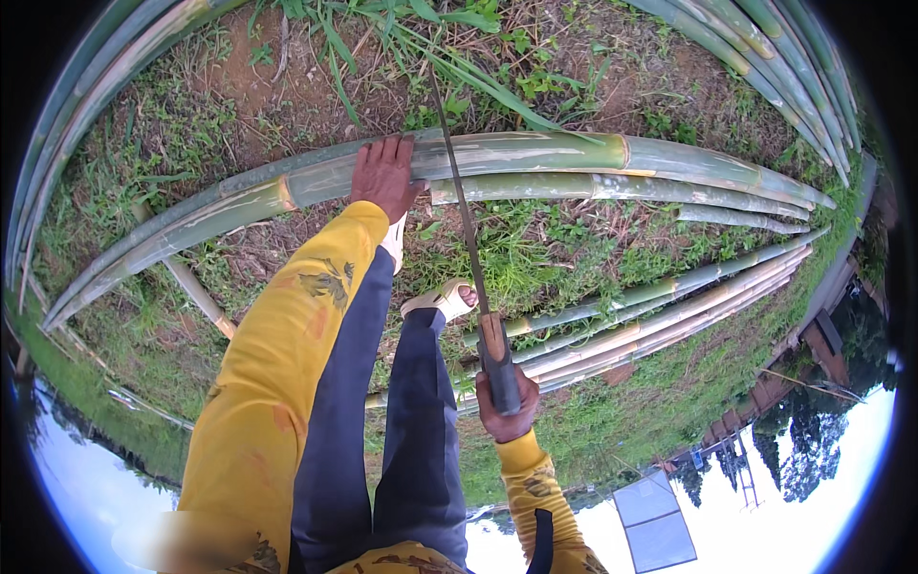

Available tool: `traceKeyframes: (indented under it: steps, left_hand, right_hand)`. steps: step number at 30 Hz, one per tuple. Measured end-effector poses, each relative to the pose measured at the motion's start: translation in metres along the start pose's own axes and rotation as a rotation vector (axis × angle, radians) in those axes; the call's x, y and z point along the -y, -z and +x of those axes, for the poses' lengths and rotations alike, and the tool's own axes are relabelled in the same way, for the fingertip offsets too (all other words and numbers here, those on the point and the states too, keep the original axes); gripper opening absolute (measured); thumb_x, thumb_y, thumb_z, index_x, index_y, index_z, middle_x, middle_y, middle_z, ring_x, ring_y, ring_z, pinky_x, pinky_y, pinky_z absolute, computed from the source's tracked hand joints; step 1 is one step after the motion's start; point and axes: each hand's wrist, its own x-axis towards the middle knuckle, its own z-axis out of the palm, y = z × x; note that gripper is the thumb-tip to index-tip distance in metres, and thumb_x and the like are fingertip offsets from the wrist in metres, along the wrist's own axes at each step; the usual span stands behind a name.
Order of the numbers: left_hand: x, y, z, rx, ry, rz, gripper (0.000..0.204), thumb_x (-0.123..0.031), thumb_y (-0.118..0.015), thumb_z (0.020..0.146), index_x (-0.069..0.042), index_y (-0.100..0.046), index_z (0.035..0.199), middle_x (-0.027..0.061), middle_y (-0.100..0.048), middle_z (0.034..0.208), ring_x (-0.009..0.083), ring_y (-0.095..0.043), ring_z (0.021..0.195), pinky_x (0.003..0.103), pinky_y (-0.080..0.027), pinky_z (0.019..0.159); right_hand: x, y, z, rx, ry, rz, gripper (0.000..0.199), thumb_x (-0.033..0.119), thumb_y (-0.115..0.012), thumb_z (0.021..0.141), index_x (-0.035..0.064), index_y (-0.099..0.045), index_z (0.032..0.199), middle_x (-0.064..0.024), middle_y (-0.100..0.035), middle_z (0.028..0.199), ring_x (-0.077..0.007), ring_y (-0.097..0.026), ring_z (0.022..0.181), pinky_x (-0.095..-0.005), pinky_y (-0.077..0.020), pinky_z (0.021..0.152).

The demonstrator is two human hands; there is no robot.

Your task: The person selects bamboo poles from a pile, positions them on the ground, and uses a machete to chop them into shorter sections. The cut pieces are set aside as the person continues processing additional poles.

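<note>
A thick green bamboo pole (516, 153) is seen lying across the grassy ground (564, 258), bent into an arc by the wide lens. The left hand (384, 175) is laid flat on top of this pole, palm down and fingers spread toward its far side; nothing is enclosed by that grip, which is kept open against the stalk. The arm behind it is covered by a yellow patterned sleeve (287, 364).

A long blade (457, 187) is held in the right hand (507, 407), whose grip is wrapped fully around the dark handle (499, 364). The blade is pointed away from the body, and its upper part is seen crossing the bamboo pole just beside the left hand; whether the edge is touching the stalk cannot be told.

A second, thinner green pole (612, 188) is seen just behind the thick one. Further split bamboo strips (669, 311) are laid in a bundle to the right, near the right hand. Dark trouser legs (421, 430) and pale sandals (445, 299) are visible between the two arms, planted on the grass close to the thick pole.
</note>
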Motion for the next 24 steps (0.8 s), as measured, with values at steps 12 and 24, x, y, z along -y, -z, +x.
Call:
traceKeyframes:
  steps: [12,24]
  left_hand:
    - [0.012,-0.018,0.012,0.015,-0.022,0.068,0.080,-0.045,-0.079,0.082,-0.005,-0.044,0.142,0.0147,-0.054,0.130,0.0319,-0.049,0.126,0.046,-0.033,0.109]
    - [0.015,-0.018,0.012,0.036,-0.043,0.058,0.079,-0.046,-0.077,0.083,-0.004,-0.044,0.142,0.0132,-0.053,0.130,0.0302,-0.049,0.124,0.045,-0.034,0.106]
  right_hand:
    - [-0.002,-0.015,0.021,0.051,-0.027,0.038,0.014,0.002,-0.072,0.084,0.0031,-0.068,0.098,-0.0077,-0.067,0.074,-0.0127,-0.065,0.065,-0.0299,-0.0517,0.061]
    - [-0.011,-0.017,0.009,0.022,0.013,-0.004,0.015,0.000,-0.069,0.082,0.0022,-0.069,0.097,-0.0077,-0.066,0.074,-0.0129,-0.064,0.065,-0.0296,-0.0514,0.062]
